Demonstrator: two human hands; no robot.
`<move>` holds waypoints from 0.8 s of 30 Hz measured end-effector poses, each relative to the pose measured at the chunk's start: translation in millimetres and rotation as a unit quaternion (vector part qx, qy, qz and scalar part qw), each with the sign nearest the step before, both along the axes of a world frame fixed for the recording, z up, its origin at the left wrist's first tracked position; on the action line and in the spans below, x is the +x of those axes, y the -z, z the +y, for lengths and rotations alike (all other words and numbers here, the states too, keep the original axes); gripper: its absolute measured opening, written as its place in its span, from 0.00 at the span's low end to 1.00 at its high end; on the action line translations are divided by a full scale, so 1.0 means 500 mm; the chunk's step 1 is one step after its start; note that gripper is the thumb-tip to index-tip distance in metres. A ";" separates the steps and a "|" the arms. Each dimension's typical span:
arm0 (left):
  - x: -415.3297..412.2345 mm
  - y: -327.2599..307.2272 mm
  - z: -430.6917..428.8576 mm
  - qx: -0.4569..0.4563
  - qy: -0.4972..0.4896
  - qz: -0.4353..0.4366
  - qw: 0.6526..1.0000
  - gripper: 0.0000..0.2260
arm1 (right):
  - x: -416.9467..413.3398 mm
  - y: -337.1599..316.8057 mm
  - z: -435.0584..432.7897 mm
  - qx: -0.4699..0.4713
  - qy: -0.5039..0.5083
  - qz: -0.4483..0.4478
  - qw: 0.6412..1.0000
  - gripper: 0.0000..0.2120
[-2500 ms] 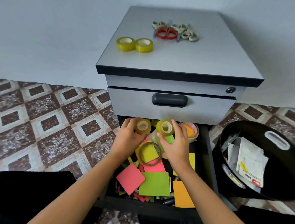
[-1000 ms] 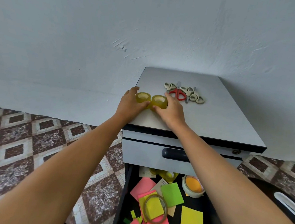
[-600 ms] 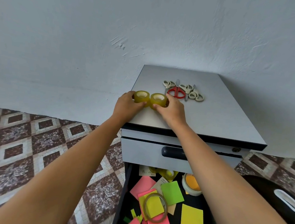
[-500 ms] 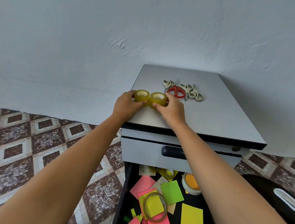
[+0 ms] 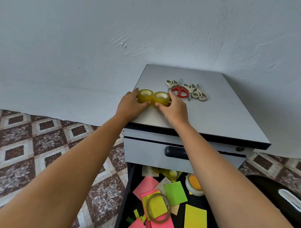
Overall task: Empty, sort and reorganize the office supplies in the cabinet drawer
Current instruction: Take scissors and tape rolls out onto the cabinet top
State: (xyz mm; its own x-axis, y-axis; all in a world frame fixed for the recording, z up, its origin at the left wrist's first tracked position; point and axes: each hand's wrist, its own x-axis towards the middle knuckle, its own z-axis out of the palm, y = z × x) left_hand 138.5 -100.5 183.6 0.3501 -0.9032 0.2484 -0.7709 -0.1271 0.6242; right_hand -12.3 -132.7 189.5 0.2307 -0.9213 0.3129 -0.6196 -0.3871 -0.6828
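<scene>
Left hand grasps one yellow translucent tape roll; right hand grasps its touching twin roll; grey-and-red scissors lie just beyond right hand.

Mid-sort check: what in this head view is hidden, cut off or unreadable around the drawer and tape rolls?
All in the head view:
1. Open black drawer: near end cut by the bottom edge; right side behind the right forearm.
2. Yellow translucent tape rolls: lower parts hidden by the left hand and right hand.
3. White paper slip at the drawer's back: writing too small.
4. Black plastic bin: cut by the right edge, contents unseen.
</scene>
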 end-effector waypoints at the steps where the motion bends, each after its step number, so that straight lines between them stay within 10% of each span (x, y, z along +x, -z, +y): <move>1: -0.001 -0.003 0.002 0.002 0.003 0.009 1.000 0.33 | 0.000 0.000 -0.001 0.002 0.000 -0.004 1.000 0.33; 14: -0.100 -0.007 0.184 -0.146 0.032 0.093 0.984 0.21 | -0.102 0.000 0.155 -0.019 -0.045 -0.171 0.984 0.23; 24: -0.195 0.163 0.323 -0.116 0.098 0.109 0.982 0.16 | -0.211 0.164 0.306 -0.021 -0.051 -0.129 0.990 0.23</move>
